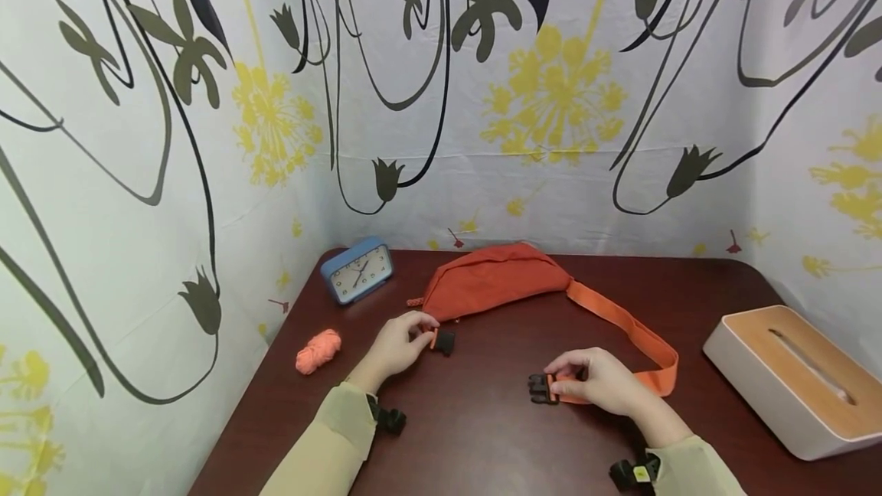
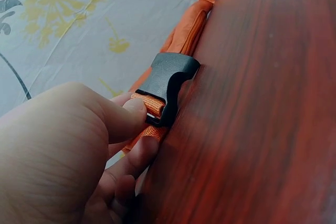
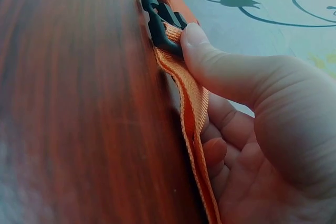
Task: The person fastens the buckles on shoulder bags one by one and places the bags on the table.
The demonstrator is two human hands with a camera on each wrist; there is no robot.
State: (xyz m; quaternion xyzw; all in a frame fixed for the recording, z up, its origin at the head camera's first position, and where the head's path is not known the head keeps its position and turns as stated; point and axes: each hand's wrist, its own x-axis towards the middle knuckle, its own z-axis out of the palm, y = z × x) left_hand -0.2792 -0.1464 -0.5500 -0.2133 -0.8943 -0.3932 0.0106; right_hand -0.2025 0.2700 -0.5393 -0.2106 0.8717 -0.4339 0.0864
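Observation:
An orange waist bag point(image 1: 492, 279) lies at the back of the dark wooden table, its strap point(image 1: 623, 318) looping out to the right. My left hand point(image 1: 401, 343) pinches the short webbing at the black socket half of the buckle point(image 2: 167, 80), by the bag's left end. Off to the right, my right hand point(image 1: 596, 380) pinches the strap just behind the pronged buckle half point(image 3: 163, 22), whose prongs point left. The two buckle halves are apart, with bare tabletop between them. Some fingertips are hidden behind the webbing.
A blue alarm clock point(image 1: 358, 270) stands at the back left, with a coral yarn bundle point(image 1: 318, 351) nearer the left edge. At the right edge sits a white tissue box point(image 1: 758, 381) with a wood-coloured lid. Patterned cloth point(image 1: 441, 121) hangs behind the table.

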